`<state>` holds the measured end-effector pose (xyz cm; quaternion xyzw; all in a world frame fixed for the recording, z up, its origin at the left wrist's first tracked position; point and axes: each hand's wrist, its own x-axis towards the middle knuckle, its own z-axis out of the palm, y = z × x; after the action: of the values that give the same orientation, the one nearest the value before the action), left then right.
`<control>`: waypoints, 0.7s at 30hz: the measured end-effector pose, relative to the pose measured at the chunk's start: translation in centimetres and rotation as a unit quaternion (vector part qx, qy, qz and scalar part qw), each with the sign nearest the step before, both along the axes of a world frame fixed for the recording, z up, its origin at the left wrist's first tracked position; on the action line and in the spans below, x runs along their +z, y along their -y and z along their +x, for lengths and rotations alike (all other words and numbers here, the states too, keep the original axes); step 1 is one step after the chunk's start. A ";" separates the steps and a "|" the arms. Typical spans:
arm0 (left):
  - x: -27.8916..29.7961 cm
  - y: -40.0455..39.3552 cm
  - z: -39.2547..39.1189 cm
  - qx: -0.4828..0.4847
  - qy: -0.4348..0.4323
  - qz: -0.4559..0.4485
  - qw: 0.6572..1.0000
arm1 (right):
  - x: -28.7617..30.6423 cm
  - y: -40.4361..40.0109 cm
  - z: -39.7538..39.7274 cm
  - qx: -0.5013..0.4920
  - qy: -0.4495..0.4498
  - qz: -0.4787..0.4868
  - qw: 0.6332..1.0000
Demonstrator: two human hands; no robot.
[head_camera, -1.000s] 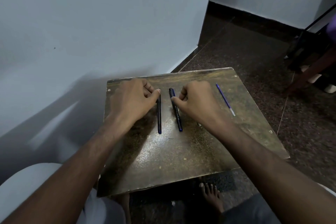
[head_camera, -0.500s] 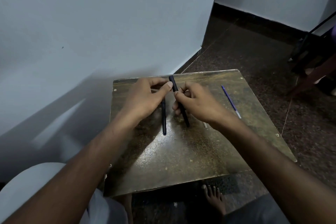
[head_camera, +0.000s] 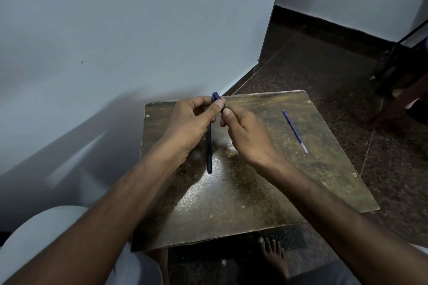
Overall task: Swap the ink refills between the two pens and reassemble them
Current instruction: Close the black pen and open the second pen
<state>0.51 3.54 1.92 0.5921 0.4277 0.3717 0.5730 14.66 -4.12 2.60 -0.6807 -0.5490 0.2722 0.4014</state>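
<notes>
I am watching from the head view, and nearest to me a bare foot (head_camera: 274, 255) is showing below the near edge of the small wooden table (head_camera: 231, 203). On the table the dark pen (head_camera: 209, 152) is lying flat where it was a second ago, its far end running under my left hand (head_camera: 192, 120). What is changing is above it: the second pen (head_camera: 218, 100), which was lying on the table a second ago, is now being held up off the table between both hands. My left hand is pinching its blue-capped far end with thumb and fingers, and my right hand (head_camera: 245, 134) is pinching the barrel just below, the two thumbs almost touching. I am reading this as the start of opening this pen so its refill can come out. Off to the right, well apart from both hands, a loose blue refill (head_camera: 295, 131) is lying on the table, so I am judging one pen to be already emptied. Most of the lifted barrel is hidden inside my right fist, and I cannot tell whether the cap or tip section is coming loose yet.
</notes>
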 end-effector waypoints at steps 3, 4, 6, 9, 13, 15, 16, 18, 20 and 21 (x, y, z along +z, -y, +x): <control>-0.1 -0.3 -0.3 -0.003 -0.023 0.012 1.000 | -0.3 0.4 0.3 0.003 0.052 0.016 0.999; -0.1 -0.3 -0.4 -0.006 -0.021 0.009 1.000 | -0.4 0.4 0.5 0.003 0.058 0.018 0.998; -0.2 -0.3 -0.3 -0.002 -0.013 0.005 1.000 | -0.3 0.6 0.7 0.004 0.051 0.001 0.999; 0.2 -1.0 -0.7 0.049 0.023 -0.007 0.999 | 0.1 1.0 1.0 0.011 0.051 -0.055 0.997; 0.3 -3.1 -3.2 0.084 -0.144 0.074 0.983 | 0.6 1.5 2.0 -0.023 0.010 -0.096 0.995; 0.0 -3.4 -4.2 0.082 -0.237 0.086 0.964 | 0.8 1.5 2.4 -0.043 -0.020 -0.097 0.994; -0.4 -3.4 -4.4 0.077 -0.266 0.082 0.957 | 0.9 1.4 2.5 -0.048 -0.029 -0.098 0.994; -0.9 -3.2 -4.3 0.065 -0.320 0.094 0.941 | 0.9 1.3 2.5 -0.045 -0.040 -0.108 0.992; -1.2 -2.9 -3.9 0.057 -0.351 0.113 0.928 | 0.7 1.3 2.4 -0.032 -0.059 -0.122 0.990; -1.2 -2.8 -3.8 0.055 -0.358 0.119 0.925 | 0.6 1.3 2.3 -0.023 -0.072 -0.128 0.989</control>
<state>-3.25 6.34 0.75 0.7252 0.5888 0.2139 0.2859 16.99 -5.37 3.25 -0.7175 -0.4633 0.3790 0.3561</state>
